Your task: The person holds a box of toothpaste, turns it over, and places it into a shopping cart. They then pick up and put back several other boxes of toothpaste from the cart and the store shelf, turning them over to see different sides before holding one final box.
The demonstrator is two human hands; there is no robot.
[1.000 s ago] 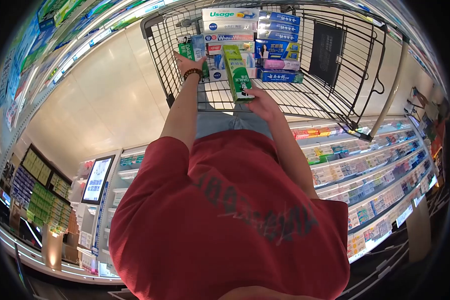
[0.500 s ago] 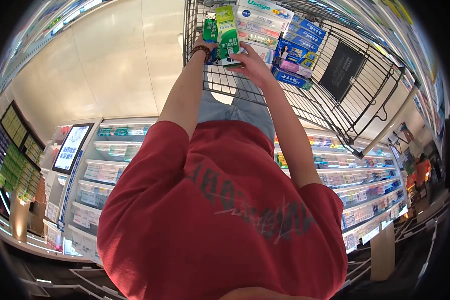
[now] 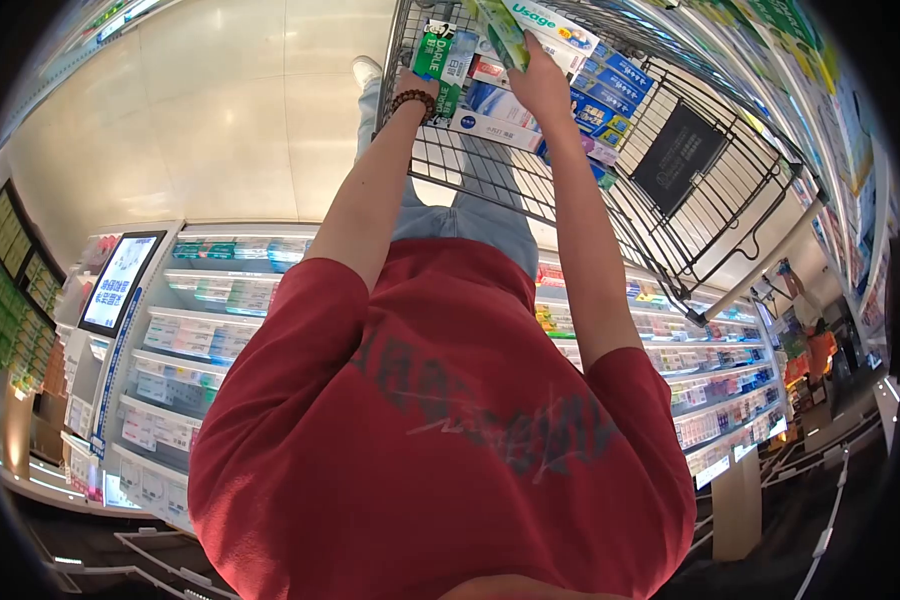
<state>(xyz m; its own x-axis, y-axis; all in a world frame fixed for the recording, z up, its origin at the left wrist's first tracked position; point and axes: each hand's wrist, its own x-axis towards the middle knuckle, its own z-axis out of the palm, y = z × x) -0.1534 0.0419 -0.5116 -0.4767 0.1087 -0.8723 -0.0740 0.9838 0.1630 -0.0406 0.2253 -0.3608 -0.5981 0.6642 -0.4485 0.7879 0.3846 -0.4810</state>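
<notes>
My right hand is closed around a green toothpaste box, held tilted above the stacked boxes in the shopping cart. My left hand, with a beaded bracelet at the wrist, grips green-and-white Darlie toothpaste boxes at the cart's left side; its fingers are partly hidden. Between the hands lies a white box with a round blue logo. A white "Usage" box sits behind my right hand, and several blue toothpaste boxes are piled to its right.
A dark panel is fixed to the cart's wire basket, with the handle bar beyond. Stocked shelves stand at left, and more at right. A lit screen is at the left shelf's end. Pale floor spreads at left.
My right hand has moved up and right with the green box, away from the Darlie boxes, which are now more exposed. The white box with the blue logo appears lower in the cart.
</notes>
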